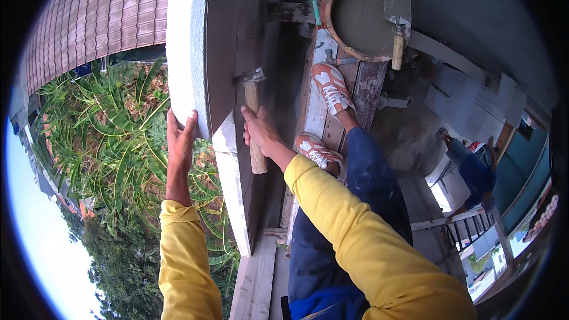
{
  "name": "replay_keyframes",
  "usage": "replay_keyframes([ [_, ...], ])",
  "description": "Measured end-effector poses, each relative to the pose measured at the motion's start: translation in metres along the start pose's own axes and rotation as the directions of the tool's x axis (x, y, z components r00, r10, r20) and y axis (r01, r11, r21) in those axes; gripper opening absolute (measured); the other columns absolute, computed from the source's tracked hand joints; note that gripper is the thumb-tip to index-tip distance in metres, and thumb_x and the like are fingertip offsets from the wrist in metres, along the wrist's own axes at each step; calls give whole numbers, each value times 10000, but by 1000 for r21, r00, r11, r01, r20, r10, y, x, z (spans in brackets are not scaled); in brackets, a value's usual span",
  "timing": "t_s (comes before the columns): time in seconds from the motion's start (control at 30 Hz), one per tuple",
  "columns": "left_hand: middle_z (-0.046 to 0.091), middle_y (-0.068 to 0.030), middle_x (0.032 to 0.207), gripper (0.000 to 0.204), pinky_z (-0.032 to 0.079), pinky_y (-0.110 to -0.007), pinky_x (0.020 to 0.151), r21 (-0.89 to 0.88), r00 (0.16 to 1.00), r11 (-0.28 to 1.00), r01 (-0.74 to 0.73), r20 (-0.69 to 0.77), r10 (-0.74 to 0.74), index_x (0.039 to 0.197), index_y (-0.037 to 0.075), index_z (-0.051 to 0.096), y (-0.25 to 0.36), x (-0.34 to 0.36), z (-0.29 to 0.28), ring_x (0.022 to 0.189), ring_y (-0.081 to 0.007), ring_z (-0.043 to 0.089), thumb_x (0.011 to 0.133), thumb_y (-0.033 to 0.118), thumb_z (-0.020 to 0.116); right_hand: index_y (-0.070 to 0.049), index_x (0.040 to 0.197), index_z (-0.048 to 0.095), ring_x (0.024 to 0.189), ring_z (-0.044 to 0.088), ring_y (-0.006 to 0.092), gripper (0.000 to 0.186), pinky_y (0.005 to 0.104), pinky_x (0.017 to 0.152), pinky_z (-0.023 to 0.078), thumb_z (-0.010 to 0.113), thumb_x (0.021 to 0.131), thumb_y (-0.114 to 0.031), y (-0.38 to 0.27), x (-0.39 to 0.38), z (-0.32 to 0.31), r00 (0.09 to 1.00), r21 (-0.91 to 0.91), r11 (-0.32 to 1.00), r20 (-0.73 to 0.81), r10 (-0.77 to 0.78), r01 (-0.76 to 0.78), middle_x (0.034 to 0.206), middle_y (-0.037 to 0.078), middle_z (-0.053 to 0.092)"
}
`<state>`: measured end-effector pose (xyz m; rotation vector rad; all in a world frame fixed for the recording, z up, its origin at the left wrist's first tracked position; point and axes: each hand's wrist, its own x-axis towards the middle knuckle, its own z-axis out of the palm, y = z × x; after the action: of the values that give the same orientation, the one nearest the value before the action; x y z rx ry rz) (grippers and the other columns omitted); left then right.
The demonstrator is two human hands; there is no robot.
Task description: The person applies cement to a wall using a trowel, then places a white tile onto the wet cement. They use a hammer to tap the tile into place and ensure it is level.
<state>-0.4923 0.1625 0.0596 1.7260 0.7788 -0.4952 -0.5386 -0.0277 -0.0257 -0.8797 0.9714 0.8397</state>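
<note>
My right hand (261, 129) is wrapped round the wooden handle of a hammer (256, 157). The hammer's metal head is up against or close to the grey side of a long white panel (188, 41); whether it touches is hard to tell. At the panel's near end, my left hand (181, 136) grips the corner, thumb on the white face and fingers toward the outer edge. Below that end, a pale ledge (234, 189) runs toward me. Both my forearms are in yellow sleeves.
My feet in orange and white shoes (332, 86) stand on wooden planks (367, 92). Ahead sits a round tub (335, 29) of wet grey mortar, with a trowel (397, 15) across its rim. Left, there is a drop to plants (124, 136). Another person (474, 172) is at lower right.
</note>
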Motion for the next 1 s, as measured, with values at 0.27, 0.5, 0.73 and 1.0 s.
replay_keyframes([
  [0.27, 546, -198, 1458, 836, 429, -449, 1122, 38, 991, 999, -9, -131, 14, 1571, 87, 379, 20, 5, 8, 1298, -308, 570, 866, 178, 819, -97, 1036, 462, 500, 499, 83, 285, 268, 432, 445, 719, 1008, -218, -23, -42, -53, 998, -79, 996, -55, 29, -33, 741, -4, 508],
  [0.5, 615, -97, 1377, 683, 223, -539, 1192, 547, 707, 817, 182, -650, 277, 1413, 207, 614, 39, 51, 69, 1333, -298, 521, 881, 621, 728, -130, 1054, 506, 537, 492, 75, 222, 265, 473, 431, 716, 982, -121, -65, -104, -117, 968, -132, 968, -162, 190, -212, 755, -13, 517],
  [0.73, 632, -72, 1188, 641, 266, -557, 1154, 472, 622, 875, 105, -718, 313, 1239, 124, 657, 44, 42, 75, 1206, -280, 565, 770, 526, 825, -139, 1068, 504, 552, 490, 90, 239, 273, 490, 426, 719, 976, -85, -121, -161, -148, 880, -257, 860, -314, 357, -440, 784, 2, 526],
  [1.0, 638, -65, 1172, 655, 281, -563, 1135, 364, 648, 928, 87, -728, 225, 1216, 127, 686, 53, 43, 73, 1167, -258, 576, 770, 588, 815, -120, 1095, 502, 551, 481, 97, 232, 278, 497, 430, 707, 989, -93, -178, -177, -144, 822, -488, 670, -429, 374, -559, 783, 6, 512],
])
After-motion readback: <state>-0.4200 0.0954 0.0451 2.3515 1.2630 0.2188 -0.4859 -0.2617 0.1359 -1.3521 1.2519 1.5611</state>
